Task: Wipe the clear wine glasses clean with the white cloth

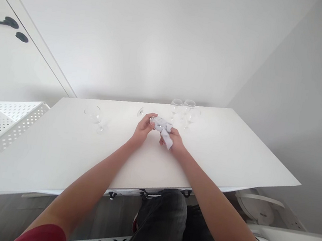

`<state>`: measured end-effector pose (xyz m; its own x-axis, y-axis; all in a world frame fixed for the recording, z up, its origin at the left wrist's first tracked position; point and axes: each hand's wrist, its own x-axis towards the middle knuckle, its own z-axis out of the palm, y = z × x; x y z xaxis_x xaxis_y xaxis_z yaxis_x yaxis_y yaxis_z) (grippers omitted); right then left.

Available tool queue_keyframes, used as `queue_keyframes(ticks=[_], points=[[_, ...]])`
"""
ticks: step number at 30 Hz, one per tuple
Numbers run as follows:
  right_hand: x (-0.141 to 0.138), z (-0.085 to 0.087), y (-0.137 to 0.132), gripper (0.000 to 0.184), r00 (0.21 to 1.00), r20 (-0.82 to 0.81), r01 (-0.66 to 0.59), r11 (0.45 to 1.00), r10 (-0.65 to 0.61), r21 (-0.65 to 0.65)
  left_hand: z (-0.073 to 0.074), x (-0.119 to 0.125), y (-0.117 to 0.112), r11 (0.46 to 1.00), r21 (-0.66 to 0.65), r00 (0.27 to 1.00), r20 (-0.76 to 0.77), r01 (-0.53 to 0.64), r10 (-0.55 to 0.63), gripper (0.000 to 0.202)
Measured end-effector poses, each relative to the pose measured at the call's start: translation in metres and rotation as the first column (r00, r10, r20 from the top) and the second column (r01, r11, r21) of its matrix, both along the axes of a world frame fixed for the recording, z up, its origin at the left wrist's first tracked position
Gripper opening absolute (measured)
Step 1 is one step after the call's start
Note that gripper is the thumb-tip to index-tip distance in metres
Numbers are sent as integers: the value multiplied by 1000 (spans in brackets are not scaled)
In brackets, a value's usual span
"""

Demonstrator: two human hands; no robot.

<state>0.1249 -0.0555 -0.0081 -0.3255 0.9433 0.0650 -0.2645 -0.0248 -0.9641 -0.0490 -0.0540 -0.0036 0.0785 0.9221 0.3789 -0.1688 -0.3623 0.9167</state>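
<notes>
My left hand is closed around a clear wine glass tilted onto its side above the white table. Beyond the fingers its round foot seems to stick out to the left. A crumpled white cloth, perhaps paper, covers the glass's bowl end, and most of the bowl is hidden. Pinched in my right hand is the loose end of this cloth, which hangs down between the fingers. Both hands are close together over the table's middle.
One clear wine glass stands on the white table at left. Several more, including a stemmed glass, stand at the back right. A perforated white rack is beside the left edge. Behind the table rises a white wall.
</notes>
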Motion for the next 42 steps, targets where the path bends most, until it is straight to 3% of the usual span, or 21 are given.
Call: queue_keyframes(ticks=[2,4,7,10,12,15,17,18,22,24,29,33,35,38,40,42], points=[[-4,-4,-1,14,995,104,-3,997,-4,72,-2,-1,1,991,-48,992,-46,-124,122,34],[-6,-5,-1,16,994,107,6,999,-11,51,-1,-2,0,976,-67,976,-77,-207,202,31],[-2,-1,2,16,995,-82,57,995,-64,-76,1,-2,-1,993,-29,992,-46,-118,116,32],[3,1,5,18,975,-201,75,992,-93,-99,1,-1,-1,1000,23,1000,-18,1,0,41],[2,-1,5,15,991,-95,90,995,-95,-48,0,-1,1,999,3,999,-16,-42,42,43],[-4,-6,1,8,986,136,77,985,-99,153,-4,-3,4,979,-80,982,-39,-189,186,39],[-6,-8,-1,8,980,182,35,972,-78,231,-6,-4,5,959,-91,961,-87,-270,262,37],[-6,-8,-1,9,985,163,30,978,-65,207,-6,-4,5,957,-82,958,-100,-277,269,38],[1,-6,4,17,995,-68,73,995,-78,-64,-5,-2,4,998,-28,997,-46,-62,60,39],[3,-6,7,20,993,-80,77,993,-84,-87,-5,-2,4,1000,-1,999,-31,-12,12,43],[0,-14,4,11,977,198,34,975,-79,220,-5,-4,6,970,-84,974,-35,-227,225,36],[0,-15,-2,25,990,138,25,992,-42,126,-4,-4,6,949,-85,952,-74,-303,298,35],[1,-13,-3,35,990,121,68,994,-79,89,-2,-2,4,968,-85,971,-48,-238,235,37],[3,-5,-1,42,972,1,236,968,-237,86,4,-1,-2,997,-82,999,50,6,-2,41],[8,2,1,41,933,-143,339,940,-330,43,9,-3,-4,983,-71,977,141,169,-158,42],[16,9,3,40,882,-277,396,918,-381,0,11,-7,-3,971,-69,946,252,228,-204,41]])
